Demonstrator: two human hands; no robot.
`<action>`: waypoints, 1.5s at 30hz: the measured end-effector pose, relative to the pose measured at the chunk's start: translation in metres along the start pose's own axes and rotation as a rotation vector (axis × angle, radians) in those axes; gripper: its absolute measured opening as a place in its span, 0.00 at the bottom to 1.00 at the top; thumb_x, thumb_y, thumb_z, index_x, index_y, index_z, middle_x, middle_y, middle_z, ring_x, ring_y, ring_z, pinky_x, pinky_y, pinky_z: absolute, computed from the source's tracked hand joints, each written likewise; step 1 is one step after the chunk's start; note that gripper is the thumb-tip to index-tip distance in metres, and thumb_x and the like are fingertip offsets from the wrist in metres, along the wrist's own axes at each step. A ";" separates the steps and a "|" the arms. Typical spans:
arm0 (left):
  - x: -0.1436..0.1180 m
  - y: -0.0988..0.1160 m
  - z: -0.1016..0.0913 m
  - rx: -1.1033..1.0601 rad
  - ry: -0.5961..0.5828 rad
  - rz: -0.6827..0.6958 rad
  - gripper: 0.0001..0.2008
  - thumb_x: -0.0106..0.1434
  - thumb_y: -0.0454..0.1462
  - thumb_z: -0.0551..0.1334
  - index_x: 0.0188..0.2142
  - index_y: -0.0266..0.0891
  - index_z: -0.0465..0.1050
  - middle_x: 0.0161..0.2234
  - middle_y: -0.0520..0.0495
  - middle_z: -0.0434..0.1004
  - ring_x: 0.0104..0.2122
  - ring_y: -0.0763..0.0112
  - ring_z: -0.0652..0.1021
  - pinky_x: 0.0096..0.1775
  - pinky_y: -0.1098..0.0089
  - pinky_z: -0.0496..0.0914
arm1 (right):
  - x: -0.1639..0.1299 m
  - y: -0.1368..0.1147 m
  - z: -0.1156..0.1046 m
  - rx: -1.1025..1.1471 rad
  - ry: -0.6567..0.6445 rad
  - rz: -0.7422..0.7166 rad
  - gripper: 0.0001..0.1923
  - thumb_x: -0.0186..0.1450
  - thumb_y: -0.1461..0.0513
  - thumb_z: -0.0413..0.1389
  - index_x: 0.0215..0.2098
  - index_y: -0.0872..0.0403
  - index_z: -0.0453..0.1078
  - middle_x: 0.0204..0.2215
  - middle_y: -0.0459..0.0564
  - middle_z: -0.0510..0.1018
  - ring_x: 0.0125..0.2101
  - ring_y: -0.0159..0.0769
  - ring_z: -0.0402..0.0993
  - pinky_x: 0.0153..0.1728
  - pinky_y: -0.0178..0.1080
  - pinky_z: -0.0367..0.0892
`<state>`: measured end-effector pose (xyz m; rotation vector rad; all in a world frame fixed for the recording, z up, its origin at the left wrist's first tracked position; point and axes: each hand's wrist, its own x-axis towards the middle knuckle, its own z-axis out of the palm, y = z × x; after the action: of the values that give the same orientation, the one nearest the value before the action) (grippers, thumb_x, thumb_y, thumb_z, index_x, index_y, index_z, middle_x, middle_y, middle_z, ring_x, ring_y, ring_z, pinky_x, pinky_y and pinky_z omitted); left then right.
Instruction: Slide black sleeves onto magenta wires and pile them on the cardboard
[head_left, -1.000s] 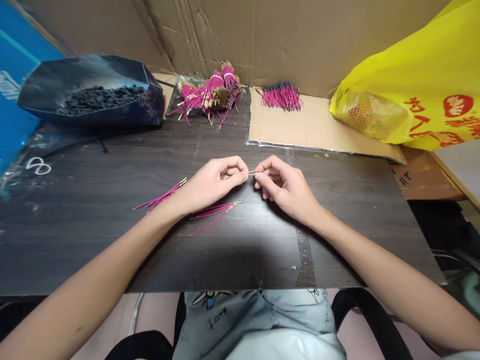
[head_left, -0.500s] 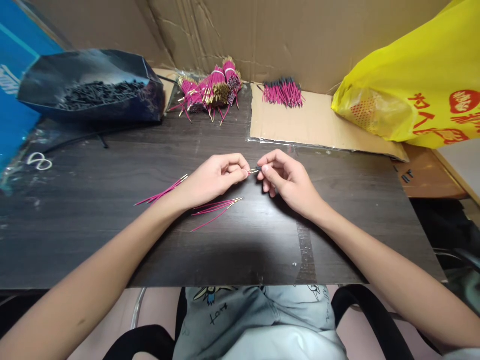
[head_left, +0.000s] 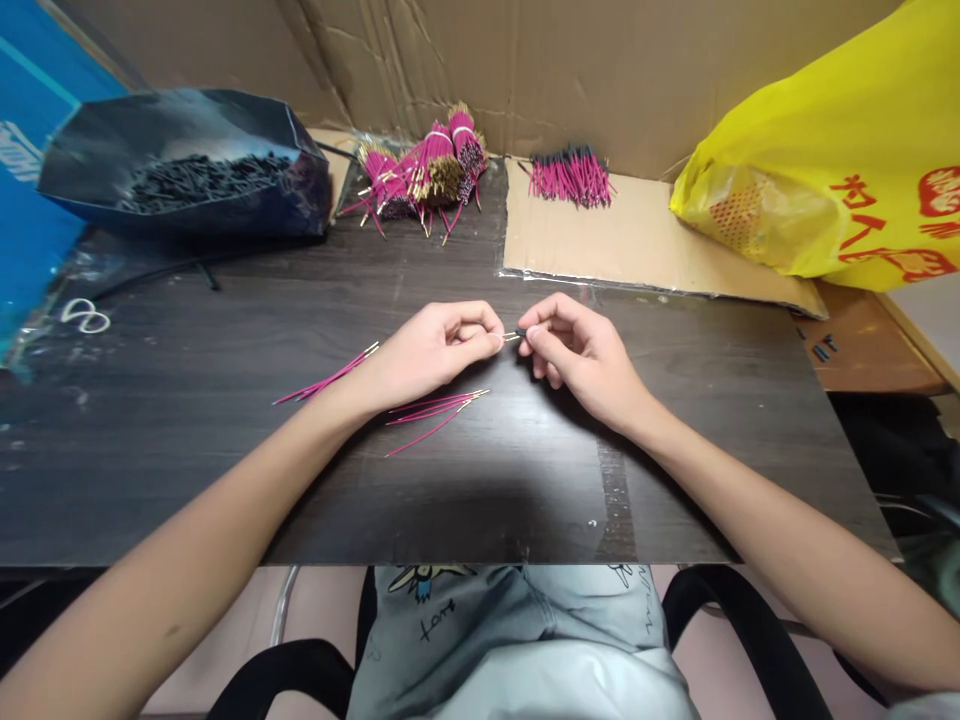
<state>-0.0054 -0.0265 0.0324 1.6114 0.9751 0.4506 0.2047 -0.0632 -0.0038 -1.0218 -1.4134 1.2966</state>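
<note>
My left hand [head_left: 457, 345] pinches pink wires whose gold pin tips [head_left: 511, 337] stick out to the right; their pink length is mostly hidden in the fingers. Opposite, my right hand [head_left: 574, 345] holds a short black sleeve [head_left: 521, 332] between thumb and index finger, right at the gold tips. Whether a tip is inside the sleeve I cannot tell. Beneath and beside my left forearm, two small groups of pink wires with gold ends lie on the dark table: one group [head_left: 330, 375] to the left, the other group [head_left: 435, 408] nearer the middle.
A dark bag [head_left: 184, 215] full of black sleeves stands at the back left. Tied bundles of pink wires [head_left: 431, 165] lie beside it. On a cardboard sheet [head_left: 592, 240] rests a pile of black-ended pink wires [head_left: 571, 178]. A yellow bag [head_left: 810, 150] stands at the right.
The whole view has shifted slightly. Both hands keep their pinches, with the black sleeve and the gold tips still close together.
</note>
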 end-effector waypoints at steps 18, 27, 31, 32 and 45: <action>0.001 -0.002 0.001 0.022 -0.024 -0.004 0.09 0.70 0.40 0.62 0.35 0.36 0.70 0.20 0.60 0.55 0.20 0.85 0.56 0.24 0.79 0.51 | 0.000 -0.004 0.000 0.003 0.001 0.007 0.05 0.65 0.64 0.57 0.40 0.56 0.71 0.28 0.43 0.78 0.24 0.23 0.70 0.22 0.28 0.64; 0.000 -0.001 -0.001 0.023 -0.021 0.008 0.08 0.69 0.38 0.62 0.34 0.36 0.70 0.20 0.60 0.56 0.20 0.85 0.57 0.24 0.79 0.51 | -0.001 -0.003 -0.001 0.008 0.004 0.003 0.05 0.65 0.64 0.57 0.40 0.56 0.71 0.28 0.43 0.77 0.24 0.23 0.70 0.23 0.28 0.64; 0.000 -0.001 0.000 0.026 -0.025 -0.007 0.09 0.69 0.39 0.62 0.34 0.36 0.70 0.19 0.60 0.55 0.20 0.84 0.57 0.23 0.79 0.51 | -0.001 -0.004 0.000 -0.001 0.013 0.013 0.05 0.64 0.65 0.57 0.39 0.55 0.71 0.28 0.43 0.77 0.24 0.24 0.70 0.23 0.29 0.64; 0.000 -0.001 0.000 0.027 -0.025 -0.009 0.09 0.69 0.39 0.62 0.34 0.36 0.70 0.19 0.60 0.56 0.20 0.84 0.57 0.23 0.79 0.51 | 0.000 -0.004 0.000 -0.005 0.016 0.015 0.05 0.64 0.64 0.57 0.39 0.55 0.71 0.28 0.43 0.77 0.24 0.24 0.70 0.23 0.29 0.64; 0.000 0.000 -0.001 0.042 -0.022 0.002 0.08 0.70 0.38 0.62 0.34 0.36 0.70 0.20 0.59 0.56 0.20 0.85 0.57 0.24 0.79 0.51 | -0.001 -0.005 -0.001 -0.004 -0.010 0.009 0.05 0.64 0.65 0.57 0.40 0.55 0.71 0.29 0.44 0.77 0.24 0.24 0.69 0.23 0.29 0.64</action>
<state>-0.0063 -0.0263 0.0323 1.6513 0.9722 0.4149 0.2064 -0.0645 0.0009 -1.0268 -1.4204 1.3075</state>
